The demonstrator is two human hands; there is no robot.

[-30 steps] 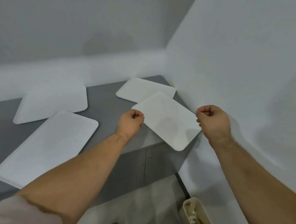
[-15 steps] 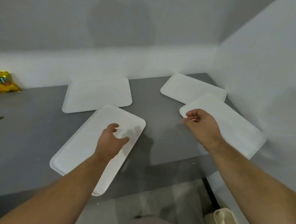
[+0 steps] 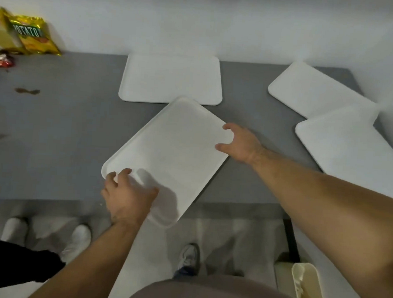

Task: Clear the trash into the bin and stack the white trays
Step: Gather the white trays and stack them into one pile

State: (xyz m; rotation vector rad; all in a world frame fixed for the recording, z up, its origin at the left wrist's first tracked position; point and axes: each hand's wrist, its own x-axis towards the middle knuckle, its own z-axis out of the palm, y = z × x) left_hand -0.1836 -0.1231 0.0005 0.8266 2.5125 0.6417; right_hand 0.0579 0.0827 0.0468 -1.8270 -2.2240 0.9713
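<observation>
- Grey counter (image 3: 55, 130) set against white walls; 4 white trays lie on it, none stacked yet.
- Middle tray (image 3: 167, 156) sits at an angle, its near corner hanging over the counter's front edge. Back tray (image 3: 172, 79) lies flat by the wall, just beyond the middle tray's far corner. 2 more at right: far-right tray (image 3: 317, 91) and near-right tray (image 3: 350, 147), the near one seeming to overlap the far one's corner.
- Change since 1.0 s ago: both hands then gripped the near-right tray, held off the counter edge. It now rests on the counter, released.
- Change since 0.5 s ago: right hand (image 3: 241, 143) has left that tray and crossed to the middle tray; left hand (image 3: 129, 195) was already reaching onto it.
- Left hand: fingers spread over the tray's near-left corner, thumb on the tray face. Not closed; looks like a grip being set.
- Right hand: fingers apart, framing the tray's right edge, thumb and forefinger at the rim. Firm clamp or only contact: cannot tell.
- Judgement: step in hand is picking up the middle tray with 2 hands, likely to set it on another tray as a stack base.
- Trash: yellow chip bag (image 3: 33, 37) and other wrappers (image 3: 0, 58) remain at far left; brown stains on the counter nearby. Bin (image 3: 306, 289) stands on the floor at lower right.
- Progress: early to middle. Trays look empty, stacking not begun, trash remains.
- Another person's white shoes (image 3: 77, 236) show at lower left.
</observation>
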